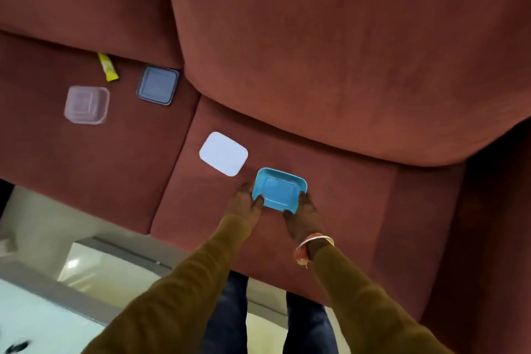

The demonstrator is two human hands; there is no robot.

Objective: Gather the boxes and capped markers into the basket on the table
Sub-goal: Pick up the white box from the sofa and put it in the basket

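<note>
A small blue box [280,188], open side up, rests on the right seat cushion of a red-brown sofa [316,66]. My left hand [248,200] grips its left edge and my right hand [304,215] grips its right edge. Just up and left of it lies a white lid [223,153]. On the left cushion sit a clear box [86,105] and a dark grey-blue lid [157,85]. A yellow marker or sachet [107,67] pokes out of the gap under the back cushion; blur hides what it is. No basket is in view.
A glossy white table [34,313] with a grey edge stands at the lower left, close to the sofa front. The sofa's armrest [494,224] rises on the right. My legs stand between sofa and table.
</note>
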